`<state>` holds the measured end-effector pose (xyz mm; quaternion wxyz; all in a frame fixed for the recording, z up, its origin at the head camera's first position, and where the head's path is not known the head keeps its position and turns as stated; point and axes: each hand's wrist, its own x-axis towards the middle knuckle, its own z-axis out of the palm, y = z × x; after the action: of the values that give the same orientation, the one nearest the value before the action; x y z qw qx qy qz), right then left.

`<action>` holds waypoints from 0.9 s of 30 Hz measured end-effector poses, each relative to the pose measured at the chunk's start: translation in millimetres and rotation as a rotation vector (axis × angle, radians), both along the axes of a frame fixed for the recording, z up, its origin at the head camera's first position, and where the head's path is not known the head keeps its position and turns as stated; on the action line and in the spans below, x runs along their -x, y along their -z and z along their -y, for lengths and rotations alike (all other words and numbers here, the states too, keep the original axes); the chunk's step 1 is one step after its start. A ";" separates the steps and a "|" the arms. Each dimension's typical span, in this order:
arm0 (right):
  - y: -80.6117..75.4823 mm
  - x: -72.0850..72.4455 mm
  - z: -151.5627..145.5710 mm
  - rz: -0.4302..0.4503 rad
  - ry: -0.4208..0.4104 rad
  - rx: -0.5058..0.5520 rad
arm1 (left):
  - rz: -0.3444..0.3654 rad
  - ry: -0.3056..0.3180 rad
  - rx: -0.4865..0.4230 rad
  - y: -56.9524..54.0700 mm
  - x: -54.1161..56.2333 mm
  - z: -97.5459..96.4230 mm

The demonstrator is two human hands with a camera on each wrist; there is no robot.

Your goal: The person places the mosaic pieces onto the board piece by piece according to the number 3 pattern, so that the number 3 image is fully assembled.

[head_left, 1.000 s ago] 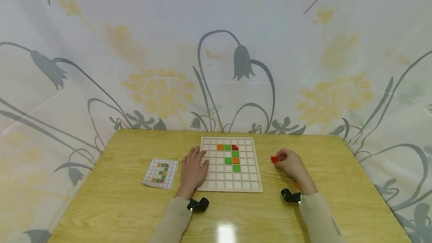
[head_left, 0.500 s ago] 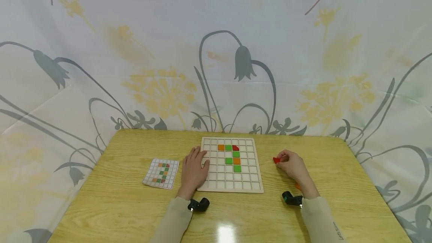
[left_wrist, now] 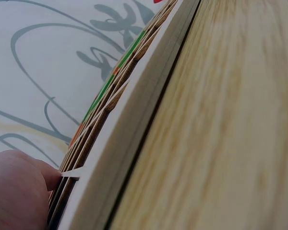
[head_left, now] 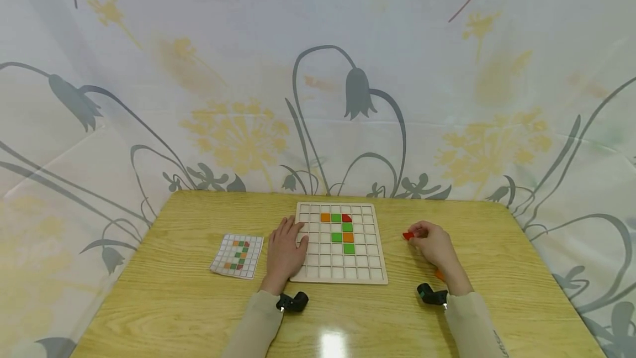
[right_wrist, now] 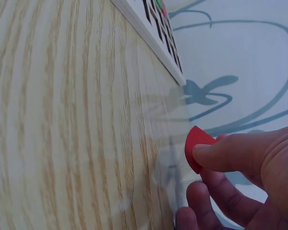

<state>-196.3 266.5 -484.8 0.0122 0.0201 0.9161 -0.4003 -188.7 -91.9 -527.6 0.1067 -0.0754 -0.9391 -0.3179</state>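
My right hand [head_left: 431, 243] pinches a red quarter-round tile [right_wrist: 194, 147] between thumb and fingers, held over the table to the right of the board. The light wooden grid board [head_left: 318, 273] lies in the middle. My left hand [head_left: 286, 253] rests with its fingers straight on the board's left edge. Set in the board's squares are orange tiles, several green tiles such as one green tile [head_left: 349, 248], and a red tile [head_left: 346, 218] with one rounded corner near the top. In the left wrist view the thumb [left_wrist: 19, 187] touches the board's rim.
A paper card [head_left: 237, 256] printed with a grid of coloured squares lies left of the board. An orange piece [head_left: 440, 275] lies partly hidden beside the right wrist. Behind the wooden table [head_left: 189, 314] hangs a flowered cloth [head_left: 318, 98].
The right hand has shifted very slightly to the right, and the red tile has turned a little in its fingers. The left hand stays on the board, and the tiles on it are unchanged.
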 end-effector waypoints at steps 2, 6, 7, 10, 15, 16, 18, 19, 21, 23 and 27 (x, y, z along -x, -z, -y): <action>0.1 -0.2 1.5 -0.004 -0.004 0.011 | -0.001 0.000 -0.001 0.5 0.0 0.0; -0.1 -1.4 4.7 -0.012 -0.027 0.028 | -0.001 0.000 0.000 0.8 0.3 0.0; -0.6 -2.1 5.6 -0.011 -0.034 0.033 | -0.002 0.000 0.001 0.9 0.3 0.0; -1.8 -3.1 8.9 -0.010 -0.054 0.037 | -0.005 0.000 0.002 1.1 0.4 -0.2; 2.1 -0.8 13.6 -0.032 -0.085 0.040 | -0.004 -0.001 0.004 0.8 0.7 0.0; 3.5 -0.1 14.4 -0.039 -0.091 0.038 | -0.003 -0.001 0.004 0.6 0.6 0.0; 5.8 1.1 16.3 -0.055 -0.102 0.034 | -0.002 -0.002 0.006 0.4 0.7 0.3; 6.4 1.5 17.6 -0.061 -0.106 0.034 | -0.003 -0.002 0.007 0.5 0.6 0.2; 6.9 1.9 20.6 -0.071 -0.115 0.043 | -0.003 -0.003 0.010 0.4 0.5 0.4; 7.0 2.2 23.9 -0.079 -0.127 0.051 | -0.002 -0.003 0.013 0.4 0.3 0.5; 7.5 3.8 31.6 -0.085 -0.159 0.043 | -0.004 0.000 0.012 0.4 0.1 0.3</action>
<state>-200.1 234.9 -492.3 0.0052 -0.0698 0.9057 -0.4182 -188.8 -92.3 -528.0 0.1082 -0.0769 -0.9407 -0.3122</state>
